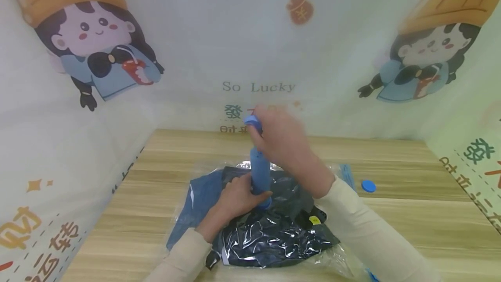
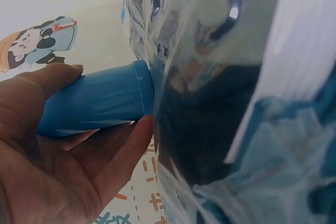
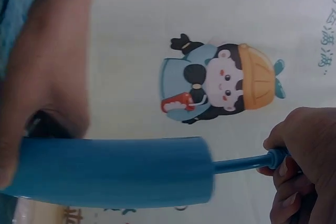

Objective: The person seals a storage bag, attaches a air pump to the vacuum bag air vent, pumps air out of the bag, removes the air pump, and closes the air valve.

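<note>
A blue hand pump (image 1: pixel 260 166) stands upright on a clear plastic bag (image 1: pixel 332 258) holding folded dark and blue clothes (image 1: pixel 203 203). My left hand (image 1: pixel 236 195) holds the pump's barrel low down, thumb on one side and fingers on the other. In the left wrist view, the barrel's end (image 2: pixel 144 87) meets the bag's film. Above it, my right hand (image 1: pixel 279 136) grips the handle (image 1: pixel 252 121). The right wrist view shows a thin rod (image 3: pixel 241 163) drawn out of the barrel (image 3: pixel 115 171), between it and my right hand.
A round blue cap (image 1: pixel 368 186) lies on the wooden table (image 1: pixel 411 212), right of the bag. Blue material (image 1: pixel 347 175) shows by the bag's right edge. A yellow label (image 1: pixel 314 220) sits near my right forearm. Printed cloth (image 1: pixel 258 47) hangs behind and at both sides.
</note>
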Motion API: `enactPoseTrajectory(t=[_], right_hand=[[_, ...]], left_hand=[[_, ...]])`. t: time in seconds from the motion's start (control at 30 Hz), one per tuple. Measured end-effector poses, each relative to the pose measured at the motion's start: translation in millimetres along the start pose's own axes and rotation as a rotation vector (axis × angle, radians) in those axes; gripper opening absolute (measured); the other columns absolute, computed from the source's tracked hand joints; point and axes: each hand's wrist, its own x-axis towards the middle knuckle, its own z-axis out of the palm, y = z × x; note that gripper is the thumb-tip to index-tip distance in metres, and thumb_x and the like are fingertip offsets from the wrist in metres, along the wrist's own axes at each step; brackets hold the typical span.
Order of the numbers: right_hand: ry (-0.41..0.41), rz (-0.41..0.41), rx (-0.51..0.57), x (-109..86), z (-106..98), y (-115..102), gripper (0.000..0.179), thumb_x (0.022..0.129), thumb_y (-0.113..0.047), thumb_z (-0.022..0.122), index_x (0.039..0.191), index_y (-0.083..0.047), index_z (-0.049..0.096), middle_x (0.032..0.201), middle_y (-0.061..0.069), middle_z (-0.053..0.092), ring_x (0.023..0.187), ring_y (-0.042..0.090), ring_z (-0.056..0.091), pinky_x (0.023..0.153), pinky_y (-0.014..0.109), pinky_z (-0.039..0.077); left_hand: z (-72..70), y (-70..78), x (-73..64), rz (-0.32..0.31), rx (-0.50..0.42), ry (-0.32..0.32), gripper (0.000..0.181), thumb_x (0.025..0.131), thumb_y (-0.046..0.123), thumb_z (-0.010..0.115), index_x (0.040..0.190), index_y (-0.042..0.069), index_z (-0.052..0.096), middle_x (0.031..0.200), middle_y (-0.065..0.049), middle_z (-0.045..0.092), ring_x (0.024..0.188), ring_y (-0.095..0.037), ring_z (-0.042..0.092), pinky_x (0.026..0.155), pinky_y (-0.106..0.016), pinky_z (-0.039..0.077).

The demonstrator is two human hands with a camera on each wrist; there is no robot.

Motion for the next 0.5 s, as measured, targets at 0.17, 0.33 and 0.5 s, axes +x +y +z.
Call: enactPoseTrajectory(t=[0.17, 0.33, 0.5], right_hand=[[-0.005, 0.028, 0.009, -13.4, 19.3, 4.6, 0.021, 0.098, -0.015, 0.065, 0.081, -0.012, 0.052, 0.058, -0.003, 0.044, 0.046, 0.013, 0.038, 0.041, 0.026, 0.030], [0.037, -0.001, 0.018, -24.9, 33.6, 11.4, 0.023, 0.094, -0.010, 0.064, 0.079, -0.013, 0.048, 0.057, -0.004, 0.040, 0.044, 0.011, 0.035, 0.040, 0.025, 0.028], [0.078, -0.027, 0.035, -32.1, 41.7, 16.9, 0.021, 0.091, -0.008, 0.063, 0.080, -0.012, 0.046, 0.055, -0.004, 0.037, 0.043, 0.011, 0.031, 0.038, 0.025, 0.025]], left_hand=[[-0.7, -0.2, 0.7, -0.015, 0.002, -0.002, 0.057, 0.089, 0.046, 0.076, 0.122, 0.001, 0.063, 0.095, -0.011, 0.073, 0.078, -0.023, 0.070, 0.066, -0.042, 0.057], [-0.8, 0.7, 1.3, -0.026, 0.013, -0.008, 0.057, 0.089, 0.046, 0.076, 0.121, 0.000, 0.063, 0.094, -0.010, 0.072, 0.075, -0.022, 0.069, 0.064, -0.042, 0.057], [0.7, 0.4, 2.3, -0.021, 0.033, -0.005, 0.056, 0.089, 0.046, 0.076, 0.120, 0.002, 0.063, 0.094, -0.009, 0.072, 0.075, -0.021, 0.069, 0.065, -0.041, 0.057]])
